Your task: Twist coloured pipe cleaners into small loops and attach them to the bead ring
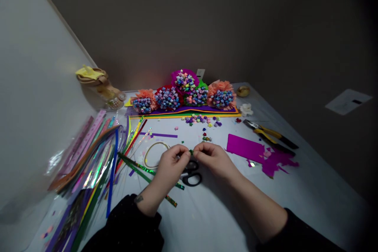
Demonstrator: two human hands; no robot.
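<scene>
Left hand, right hand: fingertips of both pinch green paper strip. I judge it light, flimsy, easily creased; grip at ends, gentle pressure.

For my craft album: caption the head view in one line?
Left hand and right hand pinch a small green piece over black scissors, bouquets behind.
</scene>
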